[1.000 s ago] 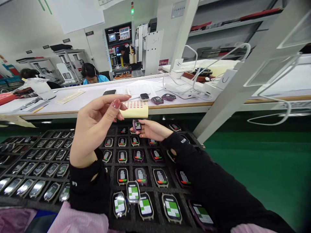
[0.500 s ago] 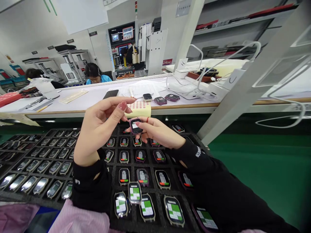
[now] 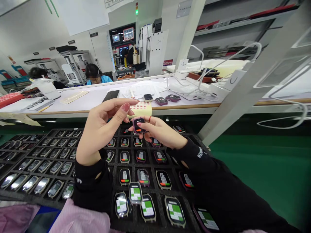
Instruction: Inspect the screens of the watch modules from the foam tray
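Note:
In my right hand (image 3: 162, 132) is a strapless smartwatch (image 3: 138, 120) with a purple case, pinched at its right side with the thumb over the screen. Its dark display shows a small line of text and a red patch near the bottom. My left hand (image 3: 100, 127) hovers just left of the watch, thumb and fingers apart, holding nothing. Below both hands lies a black foam tray (image 3: 150, 200) with strapless watches in its compartments. Some screens show red and green bars, and the nearest ones show green and white blocks. One watch (image 3: 135, 193) rests across a divider.
A second tray of watches (image 3: 55, 166) lies to the left. On the bench (image 3: 97, 97) are a yellow sheet of red stickers (image 3: 143, 110), a phone (image 3: 111, 95), several watches and a white charger with cables (image 3: 187, 89). A slanted post (image 3: 233, 87) stands right. Someone in blue (image 3: 105, 78) sits beyond.
The held watch's screen has gone from a white picture to dark with a red patch. My left fingers have drawn slightly away from the watch. The right hand keeps its grip.

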`<state>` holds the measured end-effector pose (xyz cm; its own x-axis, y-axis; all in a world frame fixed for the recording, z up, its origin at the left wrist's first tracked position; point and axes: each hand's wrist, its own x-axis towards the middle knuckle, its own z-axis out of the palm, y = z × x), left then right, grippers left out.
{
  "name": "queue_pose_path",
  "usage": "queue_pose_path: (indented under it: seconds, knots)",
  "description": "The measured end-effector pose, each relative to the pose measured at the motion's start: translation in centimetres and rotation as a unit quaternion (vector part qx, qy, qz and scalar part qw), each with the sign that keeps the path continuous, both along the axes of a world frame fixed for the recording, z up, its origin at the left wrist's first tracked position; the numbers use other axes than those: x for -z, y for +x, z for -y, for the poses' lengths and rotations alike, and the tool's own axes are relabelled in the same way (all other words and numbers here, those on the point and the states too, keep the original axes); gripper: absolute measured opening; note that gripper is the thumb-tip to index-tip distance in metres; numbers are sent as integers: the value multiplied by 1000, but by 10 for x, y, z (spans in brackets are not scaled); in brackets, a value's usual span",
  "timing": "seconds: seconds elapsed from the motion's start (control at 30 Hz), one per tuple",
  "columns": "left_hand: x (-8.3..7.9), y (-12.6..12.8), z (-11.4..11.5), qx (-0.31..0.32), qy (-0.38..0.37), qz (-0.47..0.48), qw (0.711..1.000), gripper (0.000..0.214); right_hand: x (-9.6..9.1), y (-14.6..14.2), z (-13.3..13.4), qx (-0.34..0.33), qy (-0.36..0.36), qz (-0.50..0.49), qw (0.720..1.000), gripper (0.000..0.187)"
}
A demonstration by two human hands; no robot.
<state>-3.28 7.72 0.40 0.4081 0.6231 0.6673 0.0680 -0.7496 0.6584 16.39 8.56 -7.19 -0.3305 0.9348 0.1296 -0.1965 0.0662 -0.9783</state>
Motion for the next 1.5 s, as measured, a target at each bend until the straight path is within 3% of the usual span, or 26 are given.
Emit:
queue_pose_path:
  seconds: [0.6,1.2,1.5]
  knots:
    - [-1,2,0,-4,-20,-9,1000,26,-3,5,2,-28,49,37,998,55]
    - [-1,3,1,-14,-18,-17,1000,29,-4,4,1,13,11,-4,1000,28]
    - [-1,3,1,-11,-24,-12,1000,28,0,4,-2,-12,14,-16,1000,36]
